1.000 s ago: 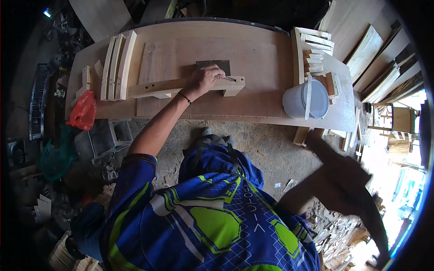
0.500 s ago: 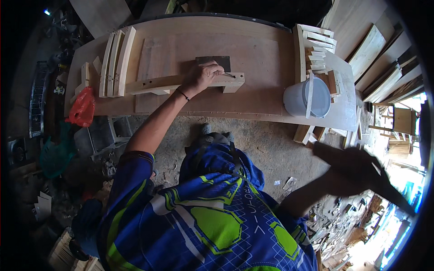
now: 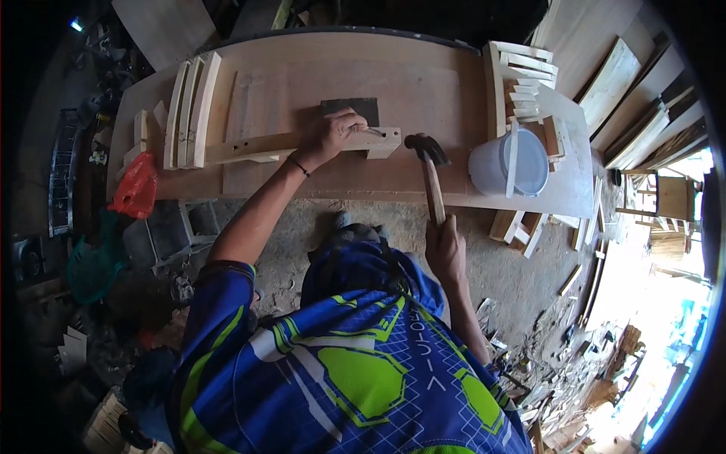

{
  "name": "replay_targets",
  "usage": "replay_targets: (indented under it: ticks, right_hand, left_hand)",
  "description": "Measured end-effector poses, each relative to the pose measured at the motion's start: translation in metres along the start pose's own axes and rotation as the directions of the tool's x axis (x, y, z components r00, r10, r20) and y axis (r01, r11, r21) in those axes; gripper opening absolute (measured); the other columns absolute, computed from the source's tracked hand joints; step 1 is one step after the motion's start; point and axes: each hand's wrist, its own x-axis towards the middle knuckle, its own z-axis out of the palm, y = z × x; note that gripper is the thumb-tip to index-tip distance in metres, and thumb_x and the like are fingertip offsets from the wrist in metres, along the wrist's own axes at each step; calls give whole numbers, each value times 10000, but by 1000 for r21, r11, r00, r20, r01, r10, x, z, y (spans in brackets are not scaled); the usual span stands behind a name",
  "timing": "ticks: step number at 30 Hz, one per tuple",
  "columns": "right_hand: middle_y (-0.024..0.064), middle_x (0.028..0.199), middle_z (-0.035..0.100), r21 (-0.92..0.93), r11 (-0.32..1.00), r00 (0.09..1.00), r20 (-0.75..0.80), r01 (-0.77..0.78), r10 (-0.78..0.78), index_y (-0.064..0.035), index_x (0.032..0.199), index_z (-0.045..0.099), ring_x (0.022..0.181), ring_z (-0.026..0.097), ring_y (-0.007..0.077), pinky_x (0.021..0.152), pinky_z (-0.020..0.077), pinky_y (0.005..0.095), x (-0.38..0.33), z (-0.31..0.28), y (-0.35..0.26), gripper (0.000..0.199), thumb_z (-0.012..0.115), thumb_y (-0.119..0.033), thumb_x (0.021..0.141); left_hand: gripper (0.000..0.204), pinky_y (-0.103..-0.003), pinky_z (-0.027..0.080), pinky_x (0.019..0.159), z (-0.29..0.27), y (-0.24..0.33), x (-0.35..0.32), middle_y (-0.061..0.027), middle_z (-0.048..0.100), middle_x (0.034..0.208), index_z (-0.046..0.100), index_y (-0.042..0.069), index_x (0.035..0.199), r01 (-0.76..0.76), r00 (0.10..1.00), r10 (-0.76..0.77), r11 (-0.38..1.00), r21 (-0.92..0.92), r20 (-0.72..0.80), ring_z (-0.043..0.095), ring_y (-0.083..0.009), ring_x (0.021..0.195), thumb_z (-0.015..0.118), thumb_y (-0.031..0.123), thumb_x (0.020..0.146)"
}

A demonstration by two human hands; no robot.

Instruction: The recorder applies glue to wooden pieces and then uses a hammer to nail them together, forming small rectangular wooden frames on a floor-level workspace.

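Note:
My right hand (image 3: 446,246) is closed round the wooden handle of a claw hammer (image 3: 434,178). Its dark head hangs just right of the end of a pale wooden rail (image 3: 265,144), apart from it. The rail has dark holes along its top and short wooden pieces beneath. My left hand (image 3: 330,140) is closed over the rail near that end. From its fingers a thin rod (image 3: 373,132) points toward a hole; its kind is too small to make out. Behind the hand a dark rectangular block (image 3: 355,110) lies on the workbench (image 3: 302,185).
Three upright-looking wooden frame pieces (image 3: 193,113) stand together at left, near a red plastic bag (image 3: 138,185). A white bucket (image 3: 491,166) with a strip across it sits at right, before stacked wood pieces (image 3: 522,94). Scraps litter the floor (image 3: 529,340).
My right hand has swung the hammer from the far lower right, where it was blurred, in toward the rail's end. My left hand stays on the rail; the view has shifted slightly.

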Motion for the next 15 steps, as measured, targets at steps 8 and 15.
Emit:
replay_targets:
  ticks: [8, 15]
  right_hand:
    - [83, 744, 620, 329, 944, 974, -221, 25, 51, -29, 998, 572, 673, 578, 116, 527, 440, 297, 17, -77, 3, 143, 611, -165, 978]
    - [126, 928, 622, -170, 985, 941, -325, 41, -95, -24, 1182, 602, 758, 615, 261, 666, 513, 419, 5, -198, -53, 327, 509, -254, 969]
  left_hand:
    - [79, -363, 527, 714, 14, 4, 19, -100, 664, 895, 657, 30, 969, -14, 1000, 14, 998, -57, -4, 679, -293, 845, 670, 86, 914]
    - [77, -371, 524, 701, 16, 5, 21, -104, 659, 889, 650, 37, 963, -21, 1000, 20, 999, -28, -2, 675, -312, 831, 670, 91, 912]
